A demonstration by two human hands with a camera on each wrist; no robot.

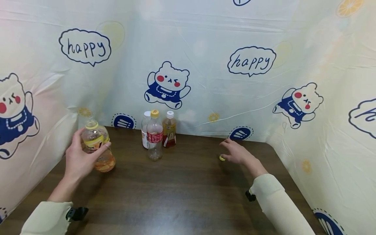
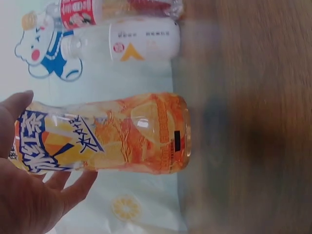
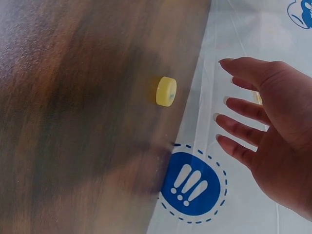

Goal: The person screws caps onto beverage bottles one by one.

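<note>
At the left of the table, my left hand (image 1: 80, 160) grips a clear plastic iced tea bottle (image 1: 105, 163) round its yellow label. Amber liquid shows in the lower part of this bottle, and its neck (image 1: 92, 124) appears uncapped. In the left wrist view the bottle's base is close to the tabletop. On the right, a small yellow bottle cap (image 3: 166, 91) lies on the table. My right hand (image 1: 239, 153) hovers beside the cap with fingers spread and relaxed, apart from it in the right wrist view.
Three bottles stand together at the back of the table (image 1: 176, 195): a clear one with a red label (image 1: 154, 138), a white-capped one (image 1: 144, 133) partly behind it, and a brown drink bottle (image 1: 169, 130). A printed curtain (image 1: 205, 94) borders the table's back and sides.
</note>
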